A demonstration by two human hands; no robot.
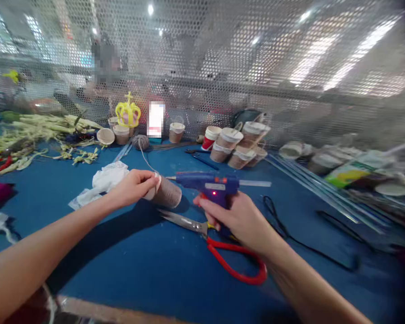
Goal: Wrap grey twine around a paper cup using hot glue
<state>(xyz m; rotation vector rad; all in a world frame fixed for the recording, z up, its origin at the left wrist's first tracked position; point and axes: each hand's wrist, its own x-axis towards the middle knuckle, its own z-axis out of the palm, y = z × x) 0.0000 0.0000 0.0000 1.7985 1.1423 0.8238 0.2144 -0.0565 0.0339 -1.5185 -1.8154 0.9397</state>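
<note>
My left hand [138, 183] pinches the rim of a paper cup [168, 192] wrapped in grey-brown yarn, which lies tilted on its side. A strand of yarn runs from the cup back to a grey yarn ball [141, 142]. In my right hand [241, 216] is a blue hot glue gun [205, 181] with a clear glue stick out of its back and a red light lit. Its nozzle points left, close to the cup's rim; whether it touches I cannot tell. Scissors [236, 263] with red handles lie on the table below the gun.
Several yarn-wrapped cups [234, 141] stand stacked at the back, near a yellow crown-shaped piece [128, 112]. A white plastic bag [110, 176] lies left of the cup. Clear glue sticks [324, 193] and a black cord [310, 249] lie right. A perforated metal screen [195, 54] rises behind.
</note>
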